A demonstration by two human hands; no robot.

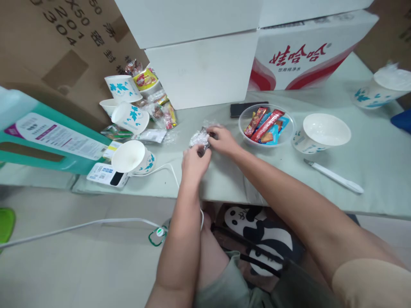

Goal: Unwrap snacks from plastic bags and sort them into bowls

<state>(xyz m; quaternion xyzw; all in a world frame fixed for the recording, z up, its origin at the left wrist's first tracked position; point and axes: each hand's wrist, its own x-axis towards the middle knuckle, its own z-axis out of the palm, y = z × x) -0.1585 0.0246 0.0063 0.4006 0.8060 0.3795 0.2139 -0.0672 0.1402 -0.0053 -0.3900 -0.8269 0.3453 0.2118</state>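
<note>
Both hands are closed on a crumpled clear plastic wrapper (199, 138), shiny and whitish, just above or on the table in front of me. My left hand (195, 164) pinches its near side with thumb and fingers. From the right, my right hand (221, 137) grips its upper edge. Some dark bits show at the wrapper's edges; whether anything is inside it I cannot tell. Close to my right hand stands a clear round bowl (269, 140) with red and blue snack packets (266, 125) in it.
Paper cups (130, 157) and wrapped snacks (165, 115) crowd the left, beside a jug of green liquid (58, 141). A white box (202, 72) and a dark phone (245, 109) lie behind. At right are a paper cup (324, 132) and a white-handled knife (335, 176).
</note>
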